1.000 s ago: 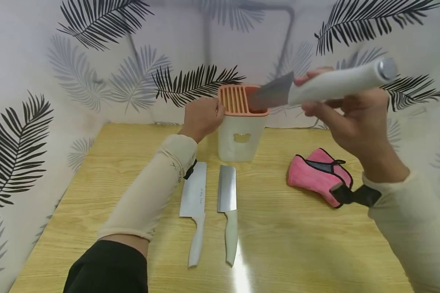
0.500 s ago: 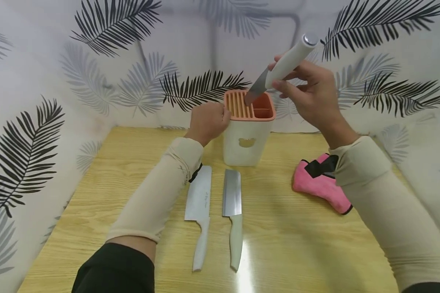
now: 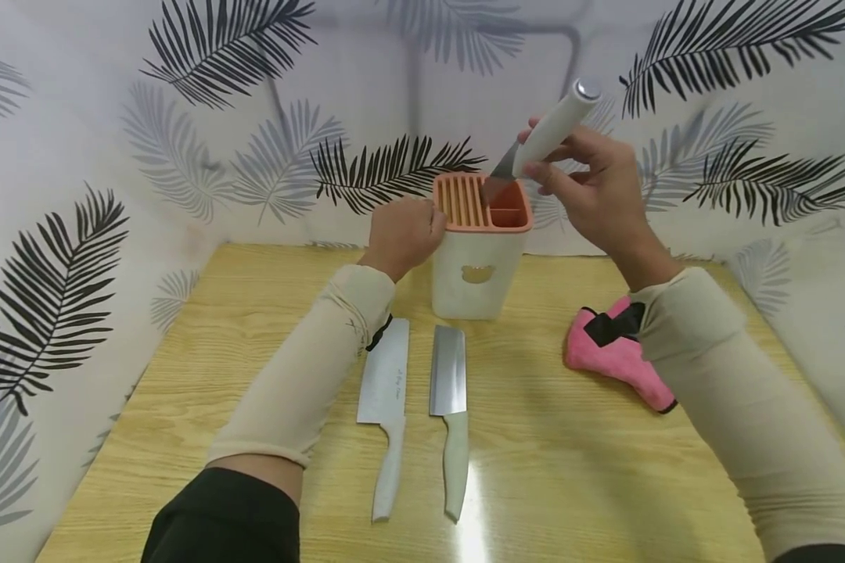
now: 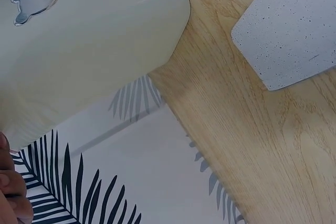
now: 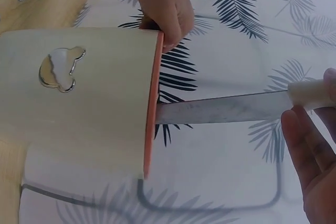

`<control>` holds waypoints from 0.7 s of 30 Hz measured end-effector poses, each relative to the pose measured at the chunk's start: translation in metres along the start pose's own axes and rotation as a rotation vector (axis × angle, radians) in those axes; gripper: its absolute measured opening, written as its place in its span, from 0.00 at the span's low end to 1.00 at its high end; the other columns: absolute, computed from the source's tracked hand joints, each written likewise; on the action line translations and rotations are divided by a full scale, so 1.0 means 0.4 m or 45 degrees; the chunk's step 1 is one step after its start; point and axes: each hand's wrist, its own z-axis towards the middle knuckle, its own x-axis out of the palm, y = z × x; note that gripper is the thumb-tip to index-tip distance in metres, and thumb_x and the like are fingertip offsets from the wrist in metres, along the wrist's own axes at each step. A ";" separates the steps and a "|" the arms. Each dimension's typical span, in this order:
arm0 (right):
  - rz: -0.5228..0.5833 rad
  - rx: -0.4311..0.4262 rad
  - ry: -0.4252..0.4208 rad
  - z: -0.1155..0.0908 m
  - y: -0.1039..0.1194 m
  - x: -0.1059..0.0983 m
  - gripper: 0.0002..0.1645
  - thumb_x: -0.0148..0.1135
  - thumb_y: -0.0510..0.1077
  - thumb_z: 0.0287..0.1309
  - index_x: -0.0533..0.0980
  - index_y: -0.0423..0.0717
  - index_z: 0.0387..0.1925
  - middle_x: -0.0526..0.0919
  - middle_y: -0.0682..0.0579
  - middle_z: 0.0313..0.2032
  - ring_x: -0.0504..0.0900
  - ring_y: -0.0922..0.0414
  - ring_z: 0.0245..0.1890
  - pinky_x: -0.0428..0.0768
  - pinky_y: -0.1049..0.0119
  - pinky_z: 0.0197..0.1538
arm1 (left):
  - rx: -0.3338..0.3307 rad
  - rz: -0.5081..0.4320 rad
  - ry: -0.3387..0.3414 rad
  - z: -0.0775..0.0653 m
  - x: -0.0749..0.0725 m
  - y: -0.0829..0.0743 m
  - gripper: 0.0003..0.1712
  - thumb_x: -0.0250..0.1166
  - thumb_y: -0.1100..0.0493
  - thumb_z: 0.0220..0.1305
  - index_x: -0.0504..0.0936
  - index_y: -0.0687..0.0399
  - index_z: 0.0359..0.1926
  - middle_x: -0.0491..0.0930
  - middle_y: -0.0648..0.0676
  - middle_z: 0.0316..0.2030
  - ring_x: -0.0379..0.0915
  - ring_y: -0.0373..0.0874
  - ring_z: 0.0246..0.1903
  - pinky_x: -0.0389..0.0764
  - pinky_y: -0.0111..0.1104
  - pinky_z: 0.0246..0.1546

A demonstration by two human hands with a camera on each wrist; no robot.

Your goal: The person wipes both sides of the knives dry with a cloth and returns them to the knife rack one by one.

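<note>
A cream knife block with an orange slotted top stands at the back of the table. My left hand grips its left rim, and the fingers show at the edge of the left wrist view. My right hand holds a knife by its white handle, tilted with the butt up and to the right. The blade points down to the top of the block, and its tip is hidden behind the orange rim in the right wrist view. How deep it sits I cannot tell.
A wide cleaver and a narrower knife lie side by side on the wooden table, handles toward me. To the right lies a pink cloth, partly covered by my right wrist. A leaf-patterned sheet hangs close behind the block.
My right hand has swung the knife left and steeper, from over the open compartments to the edge of the slats. In the last half second its blade has dropped slightly. The left hand keeps its grip.
</note>
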 end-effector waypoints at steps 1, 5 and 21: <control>0.001 0.011 0.016 -0.002 -0.004 0.004 0.20 0.61 0.35 0.56 0.77 0.41 0.52 0.84 0.49 0.48 0.81 0.66 0.38 0.80 0.77 0.32 | 0.005 0.002 -0.002 0.000 0.001 0.000 0.24 0.38 0.53 0.66 0.59 0.47 0.11 0.54 0.46 0.09 0.47 0.39 0.09 0.48 0.30 0.10; -0.001 0.069 0.081 -0.002 -0.051 0.023 0.19 0.61 0.37 0.57 0.76 0.41 0.52 0.82 0.43 0.49 0.82 0.68 0.38 0.80 0.77 0.34 | 0.009 0.034 -0.013 -0.002 0.000 0.000 0.24 0.37 0.52 0.67 0.59 0.47 0.12 0.55 0.47 0.10 0.48 0.40 0.10 0.49 0.30 0.10; -0.104 0.228 0.261 0.010 -0.190 0.093 0.13 0.60 0.42 0.59 0.78 0.40 0.45 0.84 0.40 0.40 0.80 0.63 0.37 0.76 0.62 0.48 | -0.017 0.060 0.017 -0.002 -0.001 -0.002 0.23 0.36 0.52 0.68 0.60 0.48 0.14 0.57 0.47 0.12 0.51 0.40 0.12 0.51 0.31 0.12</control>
